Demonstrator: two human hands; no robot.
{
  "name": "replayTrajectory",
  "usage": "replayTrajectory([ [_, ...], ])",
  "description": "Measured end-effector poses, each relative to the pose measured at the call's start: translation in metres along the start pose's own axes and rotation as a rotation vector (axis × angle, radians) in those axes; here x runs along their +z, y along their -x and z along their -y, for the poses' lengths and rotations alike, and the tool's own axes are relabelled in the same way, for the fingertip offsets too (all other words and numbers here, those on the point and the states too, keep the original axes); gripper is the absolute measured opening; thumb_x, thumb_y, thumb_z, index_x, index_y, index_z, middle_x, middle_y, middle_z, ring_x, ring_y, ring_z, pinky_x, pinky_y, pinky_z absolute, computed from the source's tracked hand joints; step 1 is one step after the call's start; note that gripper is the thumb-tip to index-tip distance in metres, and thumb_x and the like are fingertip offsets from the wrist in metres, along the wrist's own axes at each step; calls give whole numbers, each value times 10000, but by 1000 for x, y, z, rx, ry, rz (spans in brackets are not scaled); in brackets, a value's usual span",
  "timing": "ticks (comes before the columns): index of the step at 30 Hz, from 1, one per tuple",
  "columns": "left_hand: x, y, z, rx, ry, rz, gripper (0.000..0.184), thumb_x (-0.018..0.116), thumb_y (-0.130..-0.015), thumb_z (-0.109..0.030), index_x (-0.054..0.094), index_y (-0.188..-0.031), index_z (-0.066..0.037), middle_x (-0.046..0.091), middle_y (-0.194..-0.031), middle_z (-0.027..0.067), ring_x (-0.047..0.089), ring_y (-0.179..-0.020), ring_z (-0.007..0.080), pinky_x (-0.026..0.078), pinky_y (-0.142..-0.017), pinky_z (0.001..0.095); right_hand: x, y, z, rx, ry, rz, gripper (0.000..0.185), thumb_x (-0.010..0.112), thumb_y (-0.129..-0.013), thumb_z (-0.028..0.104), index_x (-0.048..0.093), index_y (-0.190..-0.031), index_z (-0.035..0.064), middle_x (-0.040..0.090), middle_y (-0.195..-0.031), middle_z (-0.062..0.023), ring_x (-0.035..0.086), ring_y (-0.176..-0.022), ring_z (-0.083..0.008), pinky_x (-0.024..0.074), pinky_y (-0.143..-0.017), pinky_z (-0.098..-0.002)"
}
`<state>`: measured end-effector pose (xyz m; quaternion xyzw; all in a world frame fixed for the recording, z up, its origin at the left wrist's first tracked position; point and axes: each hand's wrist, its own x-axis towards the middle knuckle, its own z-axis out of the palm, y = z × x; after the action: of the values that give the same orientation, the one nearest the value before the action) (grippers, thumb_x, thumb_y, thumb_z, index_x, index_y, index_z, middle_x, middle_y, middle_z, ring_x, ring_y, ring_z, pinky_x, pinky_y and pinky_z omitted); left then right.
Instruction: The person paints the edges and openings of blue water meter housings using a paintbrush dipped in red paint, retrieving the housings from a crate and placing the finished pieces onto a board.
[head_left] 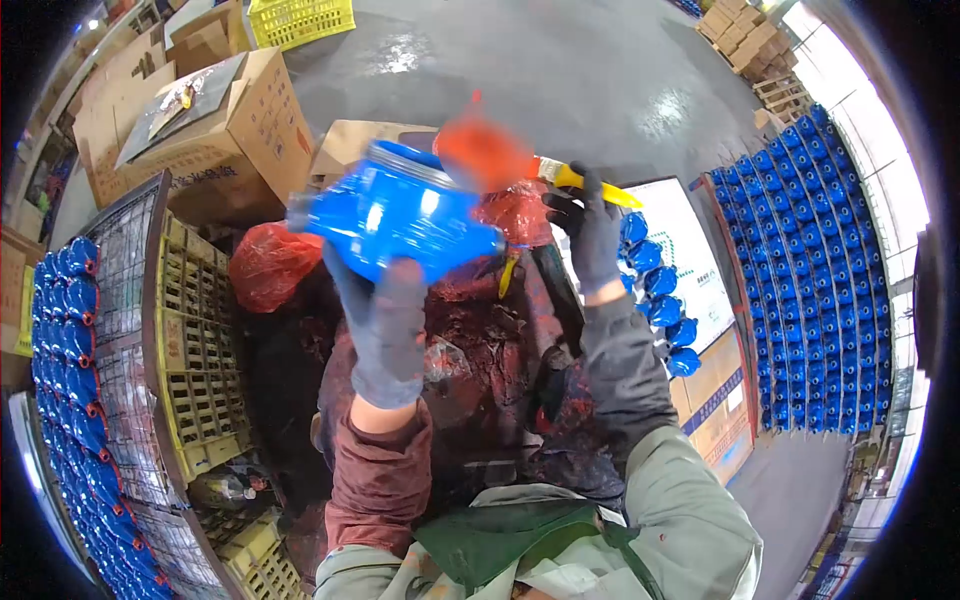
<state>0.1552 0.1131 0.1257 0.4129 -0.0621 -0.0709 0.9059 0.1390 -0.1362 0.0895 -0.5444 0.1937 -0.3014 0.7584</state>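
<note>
In my gloved left hand [390, 325] is a glossy blue water meter body [400, 215], held up with the fingers under and around it. It has a wide threaded metal rim facing up and pipe ends at its sides. My gloved right hand [590, 225] grips a paintbrush [602, 188] by its yellow handle, with the bristle end pointing left. A red, motion-blurred piece [485, 152] is between the brush tip and the meter body; what it is, and whether it touches the brush, I cannot tell. Red plastic bag material [518, 212] lies behind them.
A red-stained work surface [480, 350] lies below my hands, with another yellow-handled brush [508, 275] on it. A red plastic bag [275, 265] and yellow crates [205, 340] are left. Cardboard boxes [220, 130] stand behind. Blue meter bodies [660, 285] sit right, beside a full rack [810, 280].
</note>
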Motion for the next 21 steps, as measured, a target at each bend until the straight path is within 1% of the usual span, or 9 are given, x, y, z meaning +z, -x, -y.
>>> replayTrajectory([
  [2,13,15,-1,64,-75,-12,864,757,-787,-267,229,-1430,-35,441,-1298,131,496,-1145,236,445,-968,391,11,16,22,29,-161,40,398,552,-967,357,563,-1210,40,611,-971,-107,642,-783,-195,536,-674,-286],
  [4,6,15,16,344,-583,205,947,828,-699,-273,253,-1403,-9,431,-1269,127,490,-1140,247,431,-967,403,15,30,46,52,-311,64,392,547,-970,340,538,-1222,40,606,-973,-115,640,-790,-210,535,-683,-292],
  [8,25,16,17,588,-825,369,962,886,-616,-291,332,-1344,4,444,-1241,165,511,-1111,280,427,-956,417,11,64,84,-513,45,18,265,521,-970,249,536,-1105,21,593,-987,-107,589,-793,-183,517,-669,-288],
  [10,26,16,21,599,-854,417,949,893,-607,-268,350,-1335,6,450,-1271,201,524,-1133,319,430,-968,437,6,81,98,-765,445,7,256,499,-980,256,539,-1028,7,580,-998,-107,565,-836,-163,512,-653,-287],
  [11,27,17,24,652,-884,436,950,895,-605,-259,349,-1341,-8,449,-1288,216,518,-1155,350,429,-977,463,1,88,111,-535,10,216,299,487,-985,295,543,-981,2,581,-949,-119,561,-795,-169,511,-621,-298],
  [14,23,13,38,823,-935,507,1038,915,-591,-334,307,-1379,-39,449,-1325,225,525,-1162,336,446,-985,464,7,88,96,-808,-19,7,430,541,-941,402,556,-961,-27,613,-829,-143,593,-635,-204,513,-583,-316],
  [18,27,14,40,728,-979,531,1014,913,-599,-340,327,-1382,-73,449,-1338,263,530,-1175,378,477,-952,490,-6,86,97,-725,227,-27,474,565,-919,430,563,-955,-43,624,-797,-161,609,-612,-211,519,-571,-322],
  [20,29,16,39,674,-902,510,845,858,-588,-196,461,-1324,-70,425,-1357,281,491,-1213,428,444,-986,521,-18,87,86,-579,-109,188,259,683,-870,141,583,-1094,61,650,-1001,-190,644,-903,-286,546,-769,-432],
  [21,29,15,39,669,-900,513,845,858,-588,-196,461,-1324,-70,425,-1357,281,491,-1213,428,444,-986,521,-20,90,90,-510,-63,188,259,687,-868,137,584,-1092,59,649,-1004,-188,646,-930,-287,544,-814,-444],
])
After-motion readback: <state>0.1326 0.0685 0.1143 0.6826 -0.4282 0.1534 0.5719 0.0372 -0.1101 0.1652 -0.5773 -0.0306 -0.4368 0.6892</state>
